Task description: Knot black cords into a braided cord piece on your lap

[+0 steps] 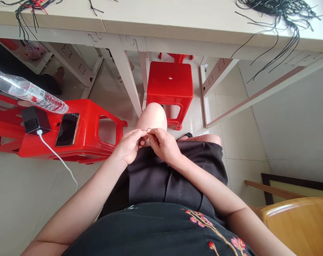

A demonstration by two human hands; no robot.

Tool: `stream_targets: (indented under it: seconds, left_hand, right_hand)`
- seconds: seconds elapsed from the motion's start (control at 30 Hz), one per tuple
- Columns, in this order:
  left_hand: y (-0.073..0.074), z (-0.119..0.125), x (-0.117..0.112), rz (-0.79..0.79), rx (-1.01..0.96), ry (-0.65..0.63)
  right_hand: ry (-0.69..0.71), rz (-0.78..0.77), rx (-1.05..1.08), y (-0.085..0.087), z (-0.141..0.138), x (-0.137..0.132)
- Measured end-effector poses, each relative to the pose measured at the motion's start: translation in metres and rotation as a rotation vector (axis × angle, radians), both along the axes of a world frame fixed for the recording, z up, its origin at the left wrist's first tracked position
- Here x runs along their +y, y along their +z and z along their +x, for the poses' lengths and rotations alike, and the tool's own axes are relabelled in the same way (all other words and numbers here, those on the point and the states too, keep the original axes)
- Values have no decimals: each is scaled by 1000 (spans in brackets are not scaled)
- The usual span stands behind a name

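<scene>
My left hand (130,145) and my right hand (163,144) meet over my lap, just above my knee (152,115). Both pinch a thin black cord (149,130) whose small loop shows between the fingertips. The fingers of each hand are closed together. A black skirt (156,177) covers my lap below the hands.
A red stool (92,142) at left carries a phone (68,129), a black charger (35,120) with a white cable and a water bottle (28,91). Another red stool (169,87) stands under the table (177,21), which holds black cords (278,14). A wooden chair (297,220) is at right.
</scene>
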State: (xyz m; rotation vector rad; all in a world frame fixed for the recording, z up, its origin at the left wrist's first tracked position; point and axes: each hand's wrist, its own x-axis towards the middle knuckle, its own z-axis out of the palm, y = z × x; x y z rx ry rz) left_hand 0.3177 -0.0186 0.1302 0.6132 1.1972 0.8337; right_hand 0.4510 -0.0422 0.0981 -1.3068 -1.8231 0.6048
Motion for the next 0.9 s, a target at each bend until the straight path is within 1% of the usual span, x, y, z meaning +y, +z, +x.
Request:
stream_targets:
  seconds: [0.23, 0.43, 0.6, 0.67, 0.73, 0.83, 0.9]
  left_hand:
    - [0, 3, 1, -179, -150, 30]
    - [-1, 1, 0, -157, -276, -1]
    - [-4, 0, 0, -143, -280, 39]
    - [-5, 0, -1, -132, -263, 52]
    - [-5, 0, -3, -78, -209, 52]
    - [-7, -1, -7, 50, -40, 36]
    - [-9, -3, -9, 159, 119, 16]
  right_hand:
    - [20, -53, -86, 5, 0, -1]
    - [53, -99, -120, 4, 1, -2]
    - [76, -111, -139, 3, 3, -2]
    - [81, -110, -108, 3, 4, -2]
    - [85, -96, -53, 3, 4, -2]
    - [99, -100, 80, 1, 6, -2]
    - [109, -171, 216, -1, 6, -2]
